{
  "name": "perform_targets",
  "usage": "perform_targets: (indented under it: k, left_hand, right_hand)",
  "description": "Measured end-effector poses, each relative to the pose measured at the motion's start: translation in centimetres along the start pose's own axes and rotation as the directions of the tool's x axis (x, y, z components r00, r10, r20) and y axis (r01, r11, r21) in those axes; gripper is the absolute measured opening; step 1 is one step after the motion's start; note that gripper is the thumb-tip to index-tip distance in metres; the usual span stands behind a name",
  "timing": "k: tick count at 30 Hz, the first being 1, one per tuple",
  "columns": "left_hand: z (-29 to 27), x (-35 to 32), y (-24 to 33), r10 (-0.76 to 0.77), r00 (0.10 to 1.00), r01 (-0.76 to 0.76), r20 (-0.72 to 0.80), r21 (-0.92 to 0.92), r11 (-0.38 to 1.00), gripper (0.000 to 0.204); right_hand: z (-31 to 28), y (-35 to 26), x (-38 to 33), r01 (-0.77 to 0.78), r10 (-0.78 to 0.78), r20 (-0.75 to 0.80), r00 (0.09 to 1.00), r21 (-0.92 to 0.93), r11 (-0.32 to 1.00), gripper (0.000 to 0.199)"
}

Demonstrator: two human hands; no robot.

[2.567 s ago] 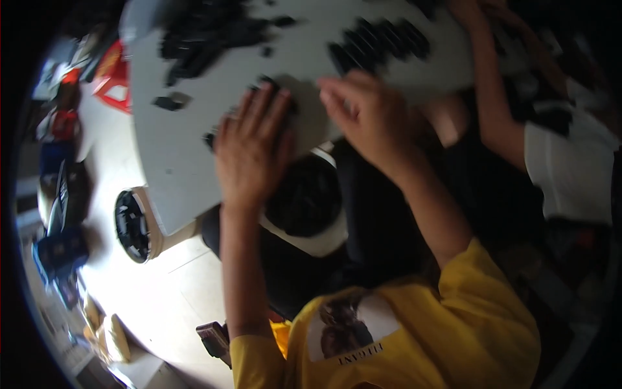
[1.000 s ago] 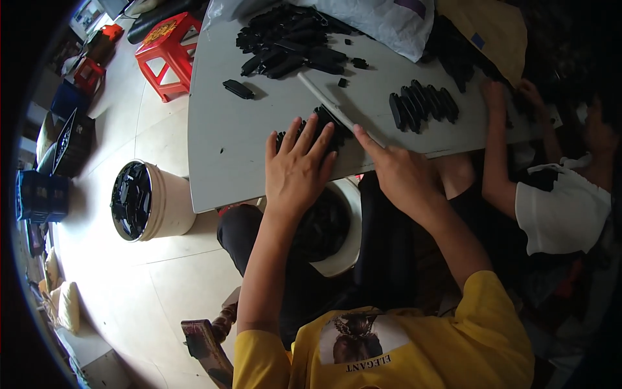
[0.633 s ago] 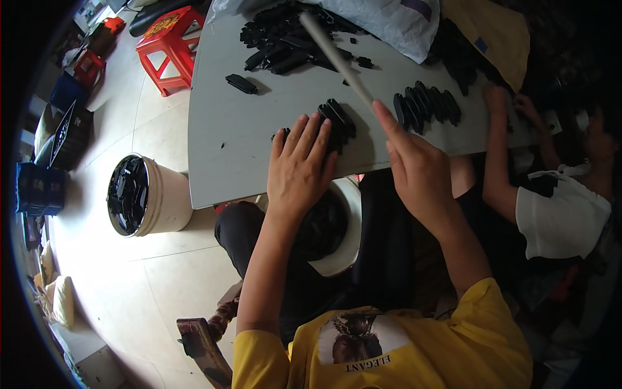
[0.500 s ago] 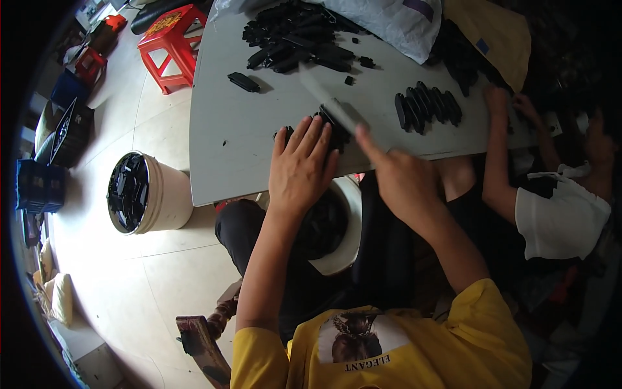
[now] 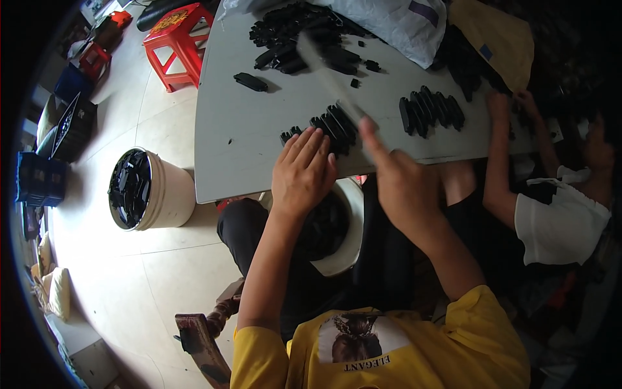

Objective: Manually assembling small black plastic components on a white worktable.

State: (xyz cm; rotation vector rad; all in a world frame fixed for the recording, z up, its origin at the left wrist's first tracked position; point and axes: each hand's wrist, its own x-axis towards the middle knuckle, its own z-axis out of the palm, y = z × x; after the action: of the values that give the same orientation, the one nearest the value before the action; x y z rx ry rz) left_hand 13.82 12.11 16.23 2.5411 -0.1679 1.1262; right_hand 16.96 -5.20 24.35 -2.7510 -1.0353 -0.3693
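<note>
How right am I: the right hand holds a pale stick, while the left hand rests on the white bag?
Not quite: the left hand isn't on the white bag. The head view shows its fingertips at the black pieces lined up just in front of it. The right hand does hold a pale stick.

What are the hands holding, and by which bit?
The right hand holds a long, straight, whitish stick by its near end; the left hand lies flat over black oblong pieces.
</note>
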Motion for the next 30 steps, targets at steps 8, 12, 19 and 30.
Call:
perform_targets:
  k: [8,12,19,30]
  left_hand:
    - [-0.6,-0.2,-0.1,-0.020,0.999,0.018,-0.030,-0.071,0.997,0.026]
    - [-1.1,-1.6,-0.9,-0.047,0.997,0.043,-0.054,-0.080,0.996,0.024]
    - [-0.9,-1.3,-0.7,-0.003,0.999,0.000,-0.038,-0.079,0.997,0.025]
    - [-1.4,-2.0,-1.0,-0.025,0.995,0.014,-0.093,-0.111,0.994,0.023]
  right_hand:
    - [0.2,0.4,0.1,-0.049,0.035,0.135,0.990,0.105,0.993,0.055]
    - [-0.8,0.1,0.2,-0.015,-0.010,0.101,0.995,0.244,0.970,0.056]
    - [0.9,-1.0,0.4,-0.027,0.015,0.228,0.974,0.051,0.998,0.059]
    - [-0.1,-0.8,0.0,0.044,0.023,-0.189,0.982,0.345,0.938,0.058]
